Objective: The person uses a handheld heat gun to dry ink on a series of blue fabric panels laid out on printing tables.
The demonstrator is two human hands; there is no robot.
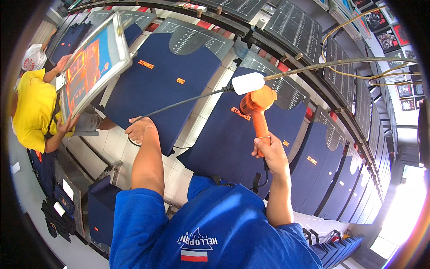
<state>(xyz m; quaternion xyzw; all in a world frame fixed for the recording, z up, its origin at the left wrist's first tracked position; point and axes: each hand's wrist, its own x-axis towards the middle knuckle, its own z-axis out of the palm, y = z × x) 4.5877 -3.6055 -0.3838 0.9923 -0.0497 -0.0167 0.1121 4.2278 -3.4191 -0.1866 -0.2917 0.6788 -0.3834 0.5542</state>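
My right hand [274,151] is wrapped round the handle of an orange heat gun [259,114], held over a navy shirt piece [219,139] with orange printing. My left hand [139,130] is closed on a black cable [188,100] at the lower edge of another navy shirt piece [156,85]. From there the cable runs up to a white plug connector [247,83], which hangs from a thicker overhead cord [322,67]. Both shirt pieces lie flat on dark printing boards [192,38] marked with white lines.
At the left, a person in a yellow shirt [31,110] holds up a framed printing screen [89,67] with both hands. More navy shirt pieces [309,161] lie on boards along the right. A metal rail [228,24] runs behind the boards. Dark cloths [58,210] lie at the lower left.
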